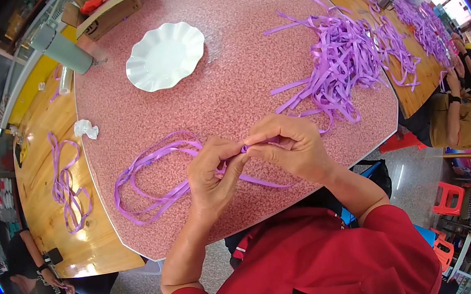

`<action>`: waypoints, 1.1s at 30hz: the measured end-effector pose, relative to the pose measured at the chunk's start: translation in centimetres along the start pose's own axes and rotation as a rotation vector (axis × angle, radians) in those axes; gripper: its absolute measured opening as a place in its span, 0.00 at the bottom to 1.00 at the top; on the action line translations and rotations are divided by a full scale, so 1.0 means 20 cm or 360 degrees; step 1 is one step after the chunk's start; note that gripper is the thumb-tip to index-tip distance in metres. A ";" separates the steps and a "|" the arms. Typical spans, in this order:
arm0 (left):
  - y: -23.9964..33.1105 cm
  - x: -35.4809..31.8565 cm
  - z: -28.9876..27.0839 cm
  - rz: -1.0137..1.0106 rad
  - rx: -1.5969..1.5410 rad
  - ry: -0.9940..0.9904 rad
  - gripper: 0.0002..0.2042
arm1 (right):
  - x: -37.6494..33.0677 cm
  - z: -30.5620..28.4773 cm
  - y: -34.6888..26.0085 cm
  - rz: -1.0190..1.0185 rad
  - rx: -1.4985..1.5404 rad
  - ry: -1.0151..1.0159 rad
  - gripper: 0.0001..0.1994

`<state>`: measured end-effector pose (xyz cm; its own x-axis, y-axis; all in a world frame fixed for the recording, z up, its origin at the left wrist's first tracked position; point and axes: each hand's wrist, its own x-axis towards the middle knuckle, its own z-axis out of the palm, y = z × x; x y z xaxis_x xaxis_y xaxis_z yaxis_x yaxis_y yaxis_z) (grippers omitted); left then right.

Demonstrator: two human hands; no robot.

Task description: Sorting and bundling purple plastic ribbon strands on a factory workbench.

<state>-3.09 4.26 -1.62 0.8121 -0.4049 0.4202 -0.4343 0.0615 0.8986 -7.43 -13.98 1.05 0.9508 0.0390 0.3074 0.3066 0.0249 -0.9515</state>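
Note:
Both my hands meet over the near part of a pink speckled table [230,101], fingertips almost touching. My left hand [213,171] pinches a purple ribbon [163,200] between thumb and forefinger. My right hand [288,144] pinches the same ribbon just beside it, where a small fold or knot shows between the fingertips. Long loops of the ribbon lie on the table left of my left hand, and a loose end runs out below my right hand. Beyond my right hand lies a big tangled heap of purple ribbons [341,56].
A white scalloped dish [164,56] stands on the far side, with a crumpled white tissue [86,129] at the left edge. Behind are a cardboard box [110,13] and a green bottle [61,49]. Wooden tables with more ribbons flank mine; people sit at both sides.

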 end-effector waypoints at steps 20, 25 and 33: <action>0.03 0.02 0.00 -0.0054 0.0096 -0.0096 0.07 | 0.01 -0.08 -0.01 0.0354 0.0122 -0.0150 0.07; 0.04 0.02 0.00 -0.0026 0.0245 -0.0158 0.07 | 0.01 -0.10 -0.02 0.0247 -0.0108 -0.0229 0.06; 0.04 0.02 0.02 0.0227 0.0487 -0.0083 0.10 | 0.02 -0.10 -0.04 0.0539 -0.0025 -0.0223 0.07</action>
<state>-3.30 3.78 -0.74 0.7170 -0.4588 0.5248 -0.6454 -0.1527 0.7484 -7.14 -16.01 1.84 0.9835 0.1788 -0.0275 -0.0228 -0.0284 -0.9993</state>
